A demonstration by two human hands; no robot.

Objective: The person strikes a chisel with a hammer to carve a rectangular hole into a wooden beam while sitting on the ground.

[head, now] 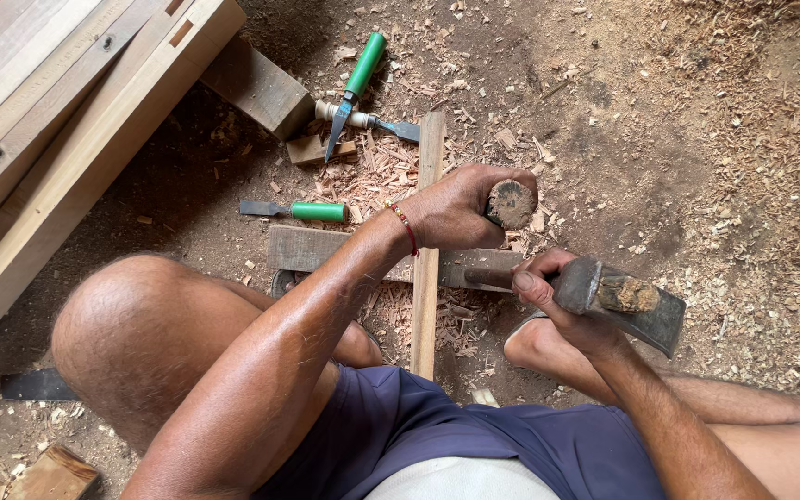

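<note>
Wooden-handled chisel [511, 204] upright inside the clenched left hand [460, 208], hatchet [618, 301] gripped tight in the right hand [557, 301] just beside.

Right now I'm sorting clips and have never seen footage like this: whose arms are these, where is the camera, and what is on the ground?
There is no machine here. The single picture comes from a camera worn on a person's head, looking down at their own bare arms and legs as they sit low over a dirt floor strewn with wood shavings.

The left hand grips a chisel with a round wooden handle, stood on end over a narrow wooden strip that crosses a flat wooden block. The right hand holds a hatchet close to its head.

Farther off lie a green-handled chisel, a second green-handled tool and a pale-handled one. Stacked timber boards fill the upper left.
</note>
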